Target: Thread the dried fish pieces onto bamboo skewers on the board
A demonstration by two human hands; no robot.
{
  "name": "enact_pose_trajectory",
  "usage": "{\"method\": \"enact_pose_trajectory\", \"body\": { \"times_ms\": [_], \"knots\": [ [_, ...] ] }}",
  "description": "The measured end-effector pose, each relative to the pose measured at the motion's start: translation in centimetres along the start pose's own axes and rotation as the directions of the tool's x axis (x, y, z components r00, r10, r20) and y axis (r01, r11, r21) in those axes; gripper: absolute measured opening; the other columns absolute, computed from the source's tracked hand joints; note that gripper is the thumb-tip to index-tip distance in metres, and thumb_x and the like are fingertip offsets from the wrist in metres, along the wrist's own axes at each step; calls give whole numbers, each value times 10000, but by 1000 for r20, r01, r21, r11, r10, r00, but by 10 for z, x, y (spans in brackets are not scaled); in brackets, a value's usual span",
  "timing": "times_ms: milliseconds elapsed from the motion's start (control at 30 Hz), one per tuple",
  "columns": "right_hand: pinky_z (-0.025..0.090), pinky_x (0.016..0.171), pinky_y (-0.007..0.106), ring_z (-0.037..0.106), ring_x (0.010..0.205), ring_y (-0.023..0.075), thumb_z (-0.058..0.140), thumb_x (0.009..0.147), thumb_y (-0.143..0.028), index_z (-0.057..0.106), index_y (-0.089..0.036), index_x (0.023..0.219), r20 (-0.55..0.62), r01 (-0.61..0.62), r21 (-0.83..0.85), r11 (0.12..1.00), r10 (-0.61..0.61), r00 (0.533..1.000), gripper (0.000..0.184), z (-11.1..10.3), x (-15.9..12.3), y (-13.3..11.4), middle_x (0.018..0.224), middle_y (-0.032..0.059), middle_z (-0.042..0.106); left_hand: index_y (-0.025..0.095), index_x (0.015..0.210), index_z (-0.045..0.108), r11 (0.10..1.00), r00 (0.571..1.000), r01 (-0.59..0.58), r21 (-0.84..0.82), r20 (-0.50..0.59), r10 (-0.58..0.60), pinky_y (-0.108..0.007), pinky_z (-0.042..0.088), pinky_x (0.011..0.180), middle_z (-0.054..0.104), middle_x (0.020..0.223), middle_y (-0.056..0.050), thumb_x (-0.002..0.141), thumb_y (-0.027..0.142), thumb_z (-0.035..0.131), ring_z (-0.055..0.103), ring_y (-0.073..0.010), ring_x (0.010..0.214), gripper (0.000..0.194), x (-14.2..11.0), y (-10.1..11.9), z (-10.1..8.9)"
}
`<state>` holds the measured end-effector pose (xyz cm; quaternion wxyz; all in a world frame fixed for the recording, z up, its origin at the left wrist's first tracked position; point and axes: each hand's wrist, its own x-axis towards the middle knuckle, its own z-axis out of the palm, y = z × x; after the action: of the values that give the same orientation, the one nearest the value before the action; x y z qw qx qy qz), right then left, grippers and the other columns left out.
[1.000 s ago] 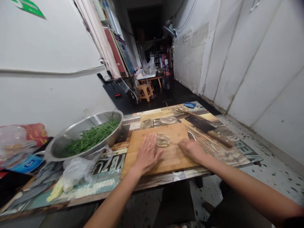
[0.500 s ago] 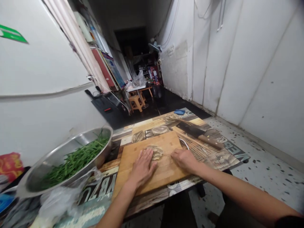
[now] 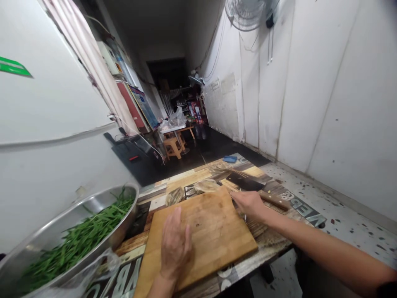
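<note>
My left hand (image 3: 174, 244) rests on the left part of the wooden cutting board (image 3: 214, 231), fingers stretched out and holding nothing. Beyond the board's right edge, my right hand (image 3: 252, 205) is closed in a pinch on what looks like a thin bamboo skewer, though its fingers partly cover it. A flat, wrinkled, greyish-tan food piece (image 3: 206, 186) lies just past the board's far edge. Another such piece (image 3: 175, 196) is to its left, and further skewered ones (image 3: 220, 167) are farther back. The other loose skewers are largely hidden by my right hand.
Behind my right hand lies a cleaver, its dark blade (image 3: 245, 181) pointing away and its wooden handle (image 3: 274, 200) to the right. A blue object (image 3: 230, 159) sits at the table's far edge. At left stands a steel basin (image 3: 132, 215) of cut green vegetables, with a plastic bag (image 3: 89, 273) before it.
The food piece under my left hand has left the board. My right hand has moved forward past the board's edge; my left hand has slid back toward me. The view has tilted up.
</note>
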<state>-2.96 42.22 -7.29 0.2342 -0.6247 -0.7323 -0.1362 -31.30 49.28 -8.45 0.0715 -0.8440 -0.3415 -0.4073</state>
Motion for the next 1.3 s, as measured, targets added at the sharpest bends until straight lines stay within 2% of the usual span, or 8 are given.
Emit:
{"method": "enact_pose_trajectory", "body": {
  "times_ms": [100,200,433,667,800,933,1067,1300],
  "knots": [
    [326,621,225,608,799,156,369,928,-276,627,-151,946,12,-139,-118,983,141,990,288,-10,28,39,869,79,681,269,1470,54,999,998,-31,24,54,30,-525,379,1038,391,1421,-107,903,259,374,374,-258,1306,651,-10,2,7],
    [324,612,230,613,844,184,323,931,-229,624,-132,1006,82,-285,-278,917,318,945,326,-8,60,72,936,120,679,269,1470,54,996,988,-90,20,128,86,-509,413,1015,406,1410,-108,893,241,378,395,-254,1293,663,-13,4,9],
    [368,630,240,622,813,199,337,935,-267,670,-115,969,187,-355,-327,876,428,884,367,19,98,106,906,152,679,262,1464,146,980,939,-200,6,288,190,-432,468,981,422,1406,-93,865,252,438,428,-246,1271,666,-17,5,10],
    [401,790,307,553,1016,248,356,931,-300,631,-87,1046,213,-314,-302,900,385,898,366,15,70,85,1076,192,599,219,1419,283,980,906,-197,-4,381,183,-436,461,978,407,1415,-117,859,289,452,433,-264,1264,589,-18,9,9],
    [425,708,266,614,852,207,413,906,-290,671,-124,874,347,-243,-247,938,320,882,309,14,31,52,935,127,643,199,1410,287,982,901,-189,-18,394,181,-422,451,986,405,1414,-127,850,292,474,437,-256,1256,598,-18,10,9],
    [433,642,277,633,776,226,456,857,-171,667,-91,866,405,-250,-254,934,337,850,226,17,8,38,897,147,647,190,1397,311,984,909,-177,-24,380,172,-413,439,994,433,1392,-127,841,275,490,442,-252,1248,591,-22,15,6],
    [439,650,295,643,800,254,419,838,-87,661,-66,898,406,-282,-259,924,369,836,250,18,10,41,894,171,651,190,1390,334,990,909,-133,-50,392,141,-415,419,1011,433,1391,-127,836,265,487,431,-253,1258,579,-24,23,4],
    [422,663,276,644,832,236,429,847,-146,669,-96,839,399,-347,-230,909,414,819,245,19,17,49,882,158,675,186,1356,401,998,915,38,-53,404,-13,-407,377,1045,437,1396,-114,856,292,457,418,-231,1275,514,-21,20,2]
  ]
}}
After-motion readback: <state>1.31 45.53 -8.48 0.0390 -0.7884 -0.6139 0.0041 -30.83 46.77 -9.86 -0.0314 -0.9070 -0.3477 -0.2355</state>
